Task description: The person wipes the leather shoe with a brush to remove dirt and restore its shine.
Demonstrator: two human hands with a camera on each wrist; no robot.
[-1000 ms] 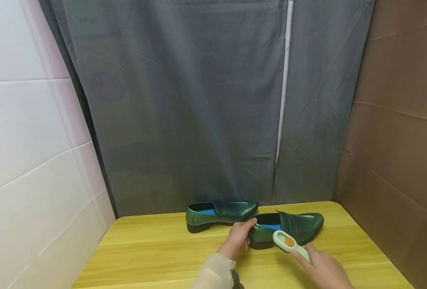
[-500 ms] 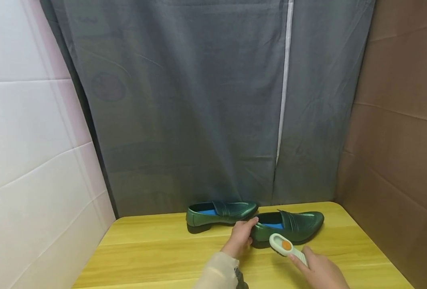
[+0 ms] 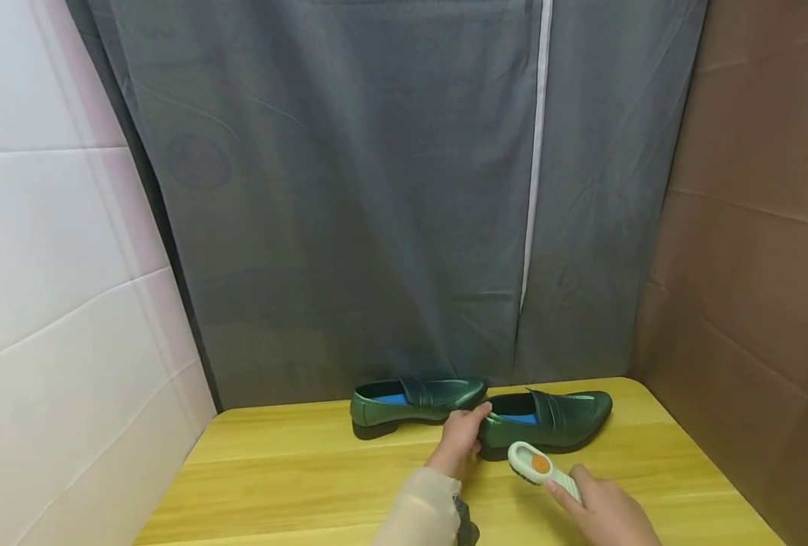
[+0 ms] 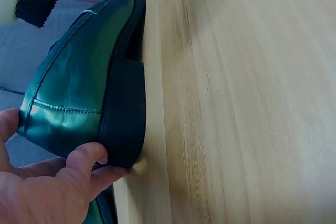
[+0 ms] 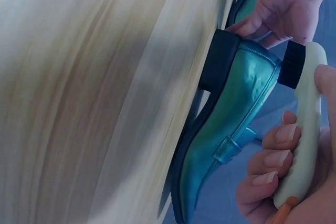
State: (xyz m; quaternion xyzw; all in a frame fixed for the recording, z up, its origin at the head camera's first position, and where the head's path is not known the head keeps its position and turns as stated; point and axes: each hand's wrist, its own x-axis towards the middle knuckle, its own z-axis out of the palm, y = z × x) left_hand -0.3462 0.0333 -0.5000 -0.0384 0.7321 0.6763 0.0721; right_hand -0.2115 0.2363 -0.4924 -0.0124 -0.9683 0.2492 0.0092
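A shiny green loafer (image 3: 574, 423) with a black sole and blue insole stands on the table, toe pointing right. My left hand (image 3: 460, 441) grips its heel, thumb at the top rim and fingers low by the heel block, as the left wrist view shows the heel (image 4: 79, 93) up close. In my right hand (image 3: 610, 509) is a pale green brush (image 3: 545, 473) with an orange button and black bristles (image 5: 292, 65). The brush is held in front of the loafer's near side, its bristles apart from the leather in the left wrist view.
Behind and to the left sits a matching green loafer (image 3: 379, 414), close to the grey curtain (image 3: 376, 227). The yellow wood-grain table (image 3: 274, 470) lies between a white panel (image 3: 69, 303) on the left and a brown one (image 3: 752, 265) on the right.
The held loafer has shifted slightly toward the back, with the left hand following a little right. The brush has come off the shoe's side, moving slightly left.
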